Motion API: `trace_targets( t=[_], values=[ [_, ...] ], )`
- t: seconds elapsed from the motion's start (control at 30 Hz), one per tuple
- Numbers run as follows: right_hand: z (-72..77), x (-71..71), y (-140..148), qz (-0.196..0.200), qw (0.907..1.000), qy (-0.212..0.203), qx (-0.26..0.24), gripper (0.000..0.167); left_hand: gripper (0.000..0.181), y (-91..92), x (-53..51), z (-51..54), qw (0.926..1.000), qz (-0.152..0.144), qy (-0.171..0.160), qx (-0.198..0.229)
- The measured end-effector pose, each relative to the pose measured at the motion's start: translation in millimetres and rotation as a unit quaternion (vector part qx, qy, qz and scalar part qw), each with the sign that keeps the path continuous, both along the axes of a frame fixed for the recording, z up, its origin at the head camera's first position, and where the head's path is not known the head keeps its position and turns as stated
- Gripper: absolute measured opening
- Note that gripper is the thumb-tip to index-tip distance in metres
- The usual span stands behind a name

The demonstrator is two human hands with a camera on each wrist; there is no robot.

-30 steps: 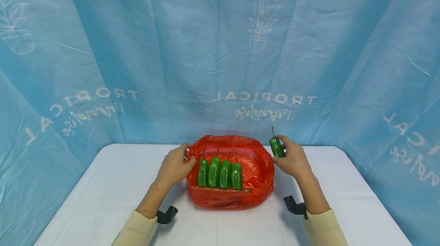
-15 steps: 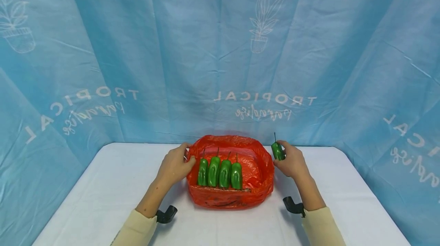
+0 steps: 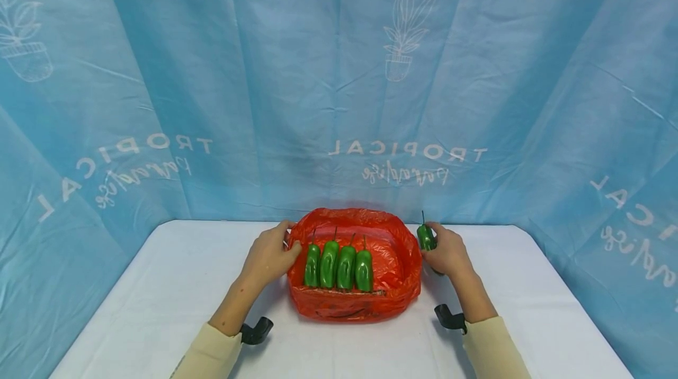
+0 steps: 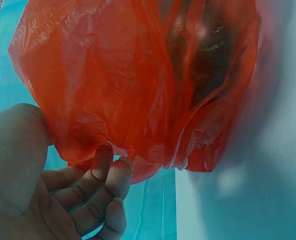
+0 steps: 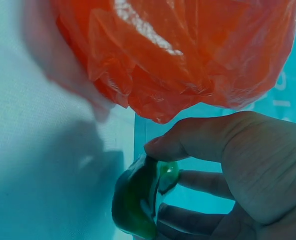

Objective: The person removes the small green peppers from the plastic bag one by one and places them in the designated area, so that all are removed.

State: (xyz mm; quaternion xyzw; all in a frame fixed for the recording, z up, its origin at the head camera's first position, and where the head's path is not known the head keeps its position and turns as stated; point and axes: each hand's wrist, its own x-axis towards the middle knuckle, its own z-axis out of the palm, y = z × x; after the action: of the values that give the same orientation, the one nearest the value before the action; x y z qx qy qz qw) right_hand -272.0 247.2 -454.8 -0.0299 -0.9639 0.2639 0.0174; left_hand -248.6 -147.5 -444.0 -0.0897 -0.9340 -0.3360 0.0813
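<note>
A red plastic bag (image 3: 394, 249) stands on the table with its mouth spread wide. Inside it, several green peppers (image 3: 346, 267) lean side by side, thin stems up. My left hand (image 3: 270, 252) pinches the bag's left rim, thumb inside and fingers outside; the left wrist view shows those fingers (image 4: 116, 180) against the red film. Just right of the bag, my right hand (image 3: 447, 249) holds another green pepper (image 3: 425, 236), stem upward, between thumb and fingers. In the right wrist view this pepper (image 5: 132, 200) hangs below the thumb, partly hidden by the fingers.
The white-covered table (image 3: 212, 261) carries the bag near its back edge. Behind and at both sides hangs a blue printed curtain (image 3: 339, 102). Black wrist mounts (image 3: 450, 316) stick out inward from both sleeves. Something dark (image 4: 213, 55) shows through the bag.
My right hand has lowered beside the bag, bringing its pepper down toward the table. The left hand, the bag and the peppers inside it stay where they were.
</note>
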Motion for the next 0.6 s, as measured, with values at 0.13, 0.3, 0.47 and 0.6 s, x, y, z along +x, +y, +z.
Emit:
trace_targets(
  t=[0.13, 0.3, 0.47, 0.6],
  values=[
    [-2.0, -0.2, -0.5, -0.003, 0.9999, -0.014, -0.001, 0.075, 0.041, -0.1, -0.4, -0.8, 1.0000, 0.001, 0.001, -0.003],
    [-2.8, -0.3, -2.0, -0.008, 0.9995, -0.029, 0.001, 0.076, 0.042, -0.1, 0.3, -0.4, 1.0000, 0.002, 0.001, -0.004],
    [-4.9, -0.4, -3.0, -0.015, 0.9990, -0.041, 0.003, 0.078, 0.041, -0.2, -0.2, 0.1, 1.0000, 0.002, 0.003, -0.004],
    [-5.4, -0.5, -3.1, -0.015, 0.9991, -0.040, 0.007, 0.078, 0.042, 0.0, -0.5, 0.9, 1.0000, 0.001, 0.003, -0.004]
  ],
)
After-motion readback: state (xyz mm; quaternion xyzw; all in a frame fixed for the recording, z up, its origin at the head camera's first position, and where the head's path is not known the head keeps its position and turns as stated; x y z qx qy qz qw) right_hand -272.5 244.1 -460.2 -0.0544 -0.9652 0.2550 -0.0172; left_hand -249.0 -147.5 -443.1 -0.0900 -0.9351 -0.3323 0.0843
